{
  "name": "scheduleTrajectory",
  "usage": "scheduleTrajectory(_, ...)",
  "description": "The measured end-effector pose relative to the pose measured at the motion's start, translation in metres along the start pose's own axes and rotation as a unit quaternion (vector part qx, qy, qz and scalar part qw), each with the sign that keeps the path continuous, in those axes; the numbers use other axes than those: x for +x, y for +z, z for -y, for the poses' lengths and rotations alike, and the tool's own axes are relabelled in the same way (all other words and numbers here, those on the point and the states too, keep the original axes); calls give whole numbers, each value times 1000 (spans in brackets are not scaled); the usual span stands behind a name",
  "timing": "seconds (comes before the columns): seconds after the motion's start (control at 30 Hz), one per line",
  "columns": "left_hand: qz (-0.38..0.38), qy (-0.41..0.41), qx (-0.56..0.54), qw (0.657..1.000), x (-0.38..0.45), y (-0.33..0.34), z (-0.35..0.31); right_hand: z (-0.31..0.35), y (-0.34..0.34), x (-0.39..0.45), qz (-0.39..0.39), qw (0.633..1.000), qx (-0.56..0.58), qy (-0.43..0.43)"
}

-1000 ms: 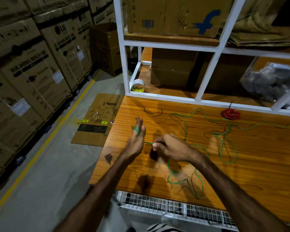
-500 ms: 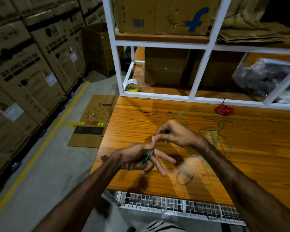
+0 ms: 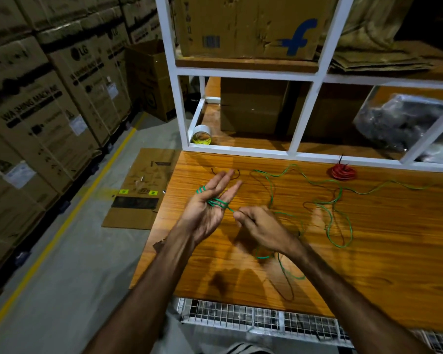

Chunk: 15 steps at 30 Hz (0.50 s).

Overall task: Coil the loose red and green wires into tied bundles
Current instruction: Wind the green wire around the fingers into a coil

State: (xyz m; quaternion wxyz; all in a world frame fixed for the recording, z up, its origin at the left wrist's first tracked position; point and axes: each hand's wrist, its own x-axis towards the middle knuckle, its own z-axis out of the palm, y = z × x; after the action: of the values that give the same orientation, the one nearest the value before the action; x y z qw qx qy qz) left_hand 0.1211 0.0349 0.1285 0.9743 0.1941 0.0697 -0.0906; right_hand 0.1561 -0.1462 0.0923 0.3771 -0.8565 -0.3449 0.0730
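A long green wire [image 3: 339, 218] sprawls in loose loops over the wooden table [image 3: 381, 246]. A few turns of it are wrapped around the fingers of my left hand [image 3: 210, 205], which is held palm up with fingers straight. My right hand [image 3: 261, 226] pinches the same wire just right of the left palm, and the strand runs taut between them. More green wire trails under my right wrist toward the table's front edge. A red wire [image 3: 342, 172], coiled into a small bundle, lies at the back of the table near the shelf frame.
A white metal shelf frame [image 3: 307, 103] stands behind the table with cardboard boxes [image 3: 251, 24], a tape roll [image 3: 201, 135] and a plastic bag [image 3: 404, 121]. A short dark wire piece [image 3: 237, 173] lies behind my left hand. Stacked cartons [image 3: 36, 98] line the aisle at left.
My left hand has turned from palm down to palm up with fingers straightened. My right hand has dropped from behind the left hand to its right side, drawing the green wire around the left fingers.
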Motion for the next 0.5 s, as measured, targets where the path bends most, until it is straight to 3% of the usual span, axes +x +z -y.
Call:
scheduleTrajectory(0.1, -108, 100, 98, 984, 14, -8, 13, 2, -3, 1, 38, 998, -59, -2)
scheduleTrajectory(0.17, -140, 167, 201, 955, 25, -14, 19, 2, 0, -1, 67, 995, -73, -3)
scheduleTrajectory(0.23, -151, 184, 329, 914, 36, -24, 20, 1, 0, -2, 86, 993, -85, 1)
scheduleTrajectory(0.3, -128, 157, 486, 850, 38, -39, 23, 0, -6, 1, 91, 990, -104, 1)
scheduleTrajectory(0.4, -44, 67, 691, 718, 31, -50, 25, 4, -23, 4, 98, 985, -141, -16)
scheduleTrajectory(0.5, 31, -32, 760, 649, 17, -43, 18, 7, -37, 6, 109, 980, -165, -31)
